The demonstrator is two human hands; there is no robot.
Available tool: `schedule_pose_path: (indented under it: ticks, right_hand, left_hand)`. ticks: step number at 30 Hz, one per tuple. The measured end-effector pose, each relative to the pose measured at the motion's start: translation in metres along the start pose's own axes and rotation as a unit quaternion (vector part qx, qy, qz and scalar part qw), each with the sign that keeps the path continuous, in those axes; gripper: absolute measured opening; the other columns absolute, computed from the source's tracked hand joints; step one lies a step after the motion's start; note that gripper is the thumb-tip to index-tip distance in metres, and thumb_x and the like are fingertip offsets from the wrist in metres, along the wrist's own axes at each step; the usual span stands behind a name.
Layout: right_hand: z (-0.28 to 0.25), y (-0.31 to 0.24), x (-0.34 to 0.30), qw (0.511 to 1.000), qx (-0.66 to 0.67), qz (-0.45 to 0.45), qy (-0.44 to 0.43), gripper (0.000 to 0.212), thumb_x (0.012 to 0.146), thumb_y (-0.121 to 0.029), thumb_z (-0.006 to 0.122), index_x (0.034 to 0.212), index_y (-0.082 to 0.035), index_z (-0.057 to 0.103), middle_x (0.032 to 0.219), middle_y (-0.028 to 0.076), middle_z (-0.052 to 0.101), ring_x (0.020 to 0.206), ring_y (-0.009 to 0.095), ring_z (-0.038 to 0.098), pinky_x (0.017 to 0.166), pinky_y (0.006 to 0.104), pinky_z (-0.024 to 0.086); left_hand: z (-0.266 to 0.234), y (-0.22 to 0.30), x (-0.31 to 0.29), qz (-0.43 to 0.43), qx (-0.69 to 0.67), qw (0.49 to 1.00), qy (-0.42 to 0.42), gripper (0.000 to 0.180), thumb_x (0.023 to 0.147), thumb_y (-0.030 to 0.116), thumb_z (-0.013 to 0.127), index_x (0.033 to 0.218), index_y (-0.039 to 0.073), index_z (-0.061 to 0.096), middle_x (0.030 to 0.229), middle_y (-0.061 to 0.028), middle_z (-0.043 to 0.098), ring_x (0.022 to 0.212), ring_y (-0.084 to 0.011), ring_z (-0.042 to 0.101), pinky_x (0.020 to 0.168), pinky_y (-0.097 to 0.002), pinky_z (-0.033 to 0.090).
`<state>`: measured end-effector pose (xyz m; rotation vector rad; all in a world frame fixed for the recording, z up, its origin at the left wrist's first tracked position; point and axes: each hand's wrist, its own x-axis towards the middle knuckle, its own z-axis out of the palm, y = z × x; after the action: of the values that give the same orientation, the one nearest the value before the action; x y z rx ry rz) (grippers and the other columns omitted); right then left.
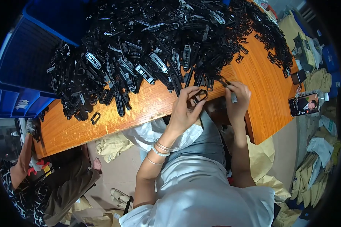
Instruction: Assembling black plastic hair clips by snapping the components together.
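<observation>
Largest, the orange table (269, 113). Across the table's far side, a deep heap (147, 49) of loose black parts, apparently the bulk of the work left. At the table's left end, a blue bin (38, 104). Along the table's right part, a thinner band (267, 30) of small parts; finished or waiting, impossible to tell. Over the table's near edge, left hand (187, 109), thumb and index finger pinched on a black loop (196, 101), and right hand (238, 96), fingers nearly together on a slim dark piece (224, 80), kind unclear. Judging by this, just one loop under way.
</observation>
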<state>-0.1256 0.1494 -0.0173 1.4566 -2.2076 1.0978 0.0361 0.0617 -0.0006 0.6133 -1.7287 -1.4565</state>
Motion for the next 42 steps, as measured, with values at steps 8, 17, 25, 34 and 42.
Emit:
schedule_pose_path:
  ticks: [8, 17, 25, 34, 42]
  right_hand:
    - [-0.028, -0.044, -0.008, 0.951, 0.267, 0.155, -0.028, 0.015, 0.07, 0.011, 0.057, 0.083, 0.004, 0.06, 0.092, 0.012, 0.059, 0.089, 0.022, 0.055, 0.076, 0.0276, 0.043]
    - [-0.011, -0.078, -0.013, 0.874, 0.459, 0.065, -0.147, 0.013, 0.072, 0.009, 0.056, 0.084, 0.006, 0.058, 0.097, 0.013, 0.056, 0.088, 0.021, 0.053, 0.076, 0.0271, 0.042]
    - [-0.012, -0.101, 0.011, 0.901, 0.382, -0.092, -0.182, 0.017, 0.065, 0.01, 0.056, 0.08, 0.002, 0.059, 0.098, 0.016, 0.056, 0.086, 0.026, 0.055, 0.073, 0.0302, 0.045]
    - [-0.009, -0.111, 0.027, 0.901, 0.289, -0.274, -0.17, 0.017, 0.065, 0.004, 0.059, 0.081, 0.003, 0.06, 0.105, 0.017, 0.054, 0.094, 0.032, 0.053, 0.076, 0.0376, 0.045]
    - [-0.008, -0.124, 0.03, 0.905, 0.216, -0.294, -0.219, 0.024, 0.068, -0.008, 0.062, 0.092, -0.007, 0.062, 0.108, 0.015, 0.053, 0.097, 0.033, 0.052, 0.08, 0.0408, 0.041]
  left_hand:
    - [-0.017, 0.004, -0.005, -0.036, 0.026, 0.999, -0.026, 0.031, 0.07, -0.002, 0.066, 0.099, 0.0, 0.057, 0.078, -0.0032, 0.056, 0.062, -0.0077, 0.05, 0.055, -0.0194, 0.041]
    - [-0.038, 0.013, -0.015, -0.074, -0.389, 0.918, 0.014, 0.029, 0.077, -0.003, 0.059, 0.105, -0.008, 0.055, 0.091, -0.0092, 0.059, 0.072, -0.0126, 0.057, 0.066, -0.021, 0.045]
    - [-0.076, 0.033, -0.034, -0.235, -0.353, 0.905, -0.023, 0.03, 0.089, 0.016, 0.049, 0.113, -0.002, 0.052, 0.069, -0.0079, 0.059, 0.043, -0.009, 0.047, 0.038, -0.0195, 0.036]
    - [-0.072, 0.036, -0.043, -0.269, -0.474, 0.836, -0.06, 0.03, 0.09, 0.019, 0.047, 0.106, -0.005, 0.054, 0.064, -0.0061, 0.056, 0.045, -0.0101, 0.053, 0.03, -0.018, 0.039]
    - [-0.088, 0.028, -0.049, -0.227, -0.553, 0.798, -0.08, 0.031, 0.091, 0.018, 0.046, 0.109, -0.007, 0.048, 0.075, -0.0134, 0.059, 0.048, -0.0152, 0.056, 0.04, -0.0212, 0.045]
